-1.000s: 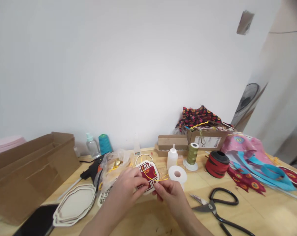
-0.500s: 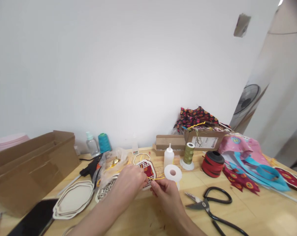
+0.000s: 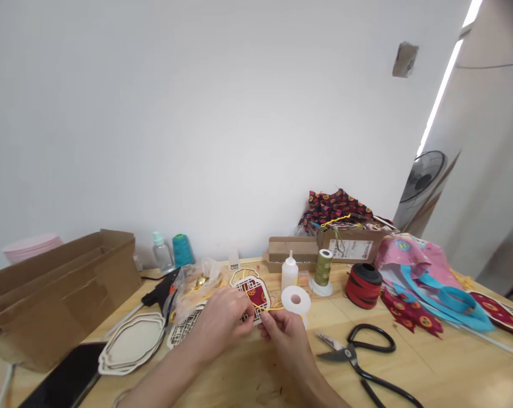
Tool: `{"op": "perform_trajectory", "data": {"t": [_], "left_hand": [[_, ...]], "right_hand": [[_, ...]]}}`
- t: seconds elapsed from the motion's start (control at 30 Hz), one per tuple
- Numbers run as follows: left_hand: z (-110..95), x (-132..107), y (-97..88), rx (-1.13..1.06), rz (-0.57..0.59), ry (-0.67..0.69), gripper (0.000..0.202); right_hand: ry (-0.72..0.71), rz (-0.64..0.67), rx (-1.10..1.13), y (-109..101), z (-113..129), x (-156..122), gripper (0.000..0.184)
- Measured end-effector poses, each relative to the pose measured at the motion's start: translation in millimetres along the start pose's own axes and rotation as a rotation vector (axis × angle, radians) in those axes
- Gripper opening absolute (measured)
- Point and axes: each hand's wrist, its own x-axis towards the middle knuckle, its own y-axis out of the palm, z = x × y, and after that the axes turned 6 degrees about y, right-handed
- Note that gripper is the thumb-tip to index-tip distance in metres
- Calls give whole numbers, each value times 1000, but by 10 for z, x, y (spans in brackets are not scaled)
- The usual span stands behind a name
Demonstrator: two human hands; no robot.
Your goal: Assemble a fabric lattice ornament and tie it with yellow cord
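Pinching yellow cord (image 3: 274, 309) at lattice ornament (image 3: 257, 293)

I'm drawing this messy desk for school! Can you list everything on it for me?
lattice frame with red fabric: 1, cream and red, between the hands
yellow cord: 1, yellow, across the lattice frame
stacked frames: one stack, cream, front left
glue gun: 1, black and orange, behind the stack
cardboard box: 1, brown, far left
thread cone: 1, teal, back left
squeeze bottle: 1, white, back centre
thread spool: 1, olive green, right of the bottle
ribbon roll: 1, red and black, right of the spool
scissors: 1, black handles, front right
left hand: 1, at the lattice frame
right hand: 1, pinching the yellow cord
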Motion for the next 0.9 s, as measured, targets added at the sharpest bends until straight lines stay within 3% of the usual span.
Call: {"op": "perform_trajectory", "data": {"t": [0.23, 0.47, 0.63, 0.9], "left_hand": [[30, -65, 34, -68, -49, -43, 15], [88, -85, 86, -155, -117, 9, 16], [168, -73, -51, -288, 4, 36, 17], [139, 14, -151, -177, 131, 136, 23]], "right_hand": [[48, 11, 33, 13, -23, 13, 51], [107, 12, 83, 8, -15, 2, 49], [94, 16, 55, 10, -19, 5, 49], [95, 28, 36, 19, 1, 0, 50]]}}
